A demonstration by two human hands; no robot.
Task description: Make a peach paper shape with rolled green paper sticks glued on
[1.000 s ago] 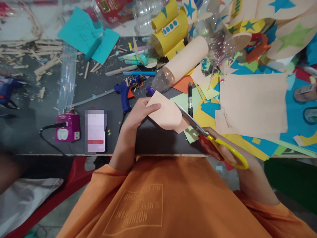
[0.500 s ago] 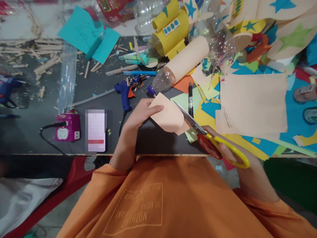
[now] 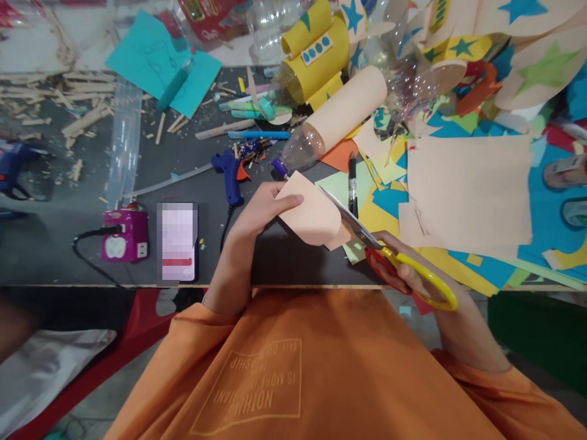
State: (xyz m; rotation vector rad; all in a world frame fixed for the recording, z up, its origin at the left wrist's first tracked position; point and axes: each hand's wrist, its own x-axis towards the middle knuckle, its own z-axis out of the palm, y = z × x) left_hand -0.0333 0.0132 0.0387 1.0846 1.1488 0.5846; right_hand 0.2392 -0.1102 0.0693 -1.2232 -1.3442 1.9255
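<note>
My left hand (image 3: 268,208) pinches a piece of pale peach paper (image 3: 309,211), thumb on top and fingers hidden beneath. In my right hand (image 3: 406,275) is a pair of scissors (image 3: 360,231) with one yellow and one red handle loop. Their blades lie along the paper's right edge, pointing up and left. Just beyond the blades a black pen (image 3: 352,183) rests on pale green paper (image 3: 328,182). A plastic bottle (image 3: 305,143) wrapped in peach paper lies above my left hand, its purple cap toward me.
A blue glue gun (image 3: 232,174) lies left of my hands, near a phone (image 3: 178,241) and a purple power adapter (image 3: 125,235). Peach sheets (image 3: 470,189) cover coloured scraps on the right. Wood splinters (image 3: 87,110) litter the far left. A yellow-wrapped bottle (image 3: 316,61) stands further back.
The scissor handles have moved slightly left and closer together, and my right fingers have shifted with them. My left hand and the paper stay in place. A blurred arm at lower left has moved further into view.
</note>
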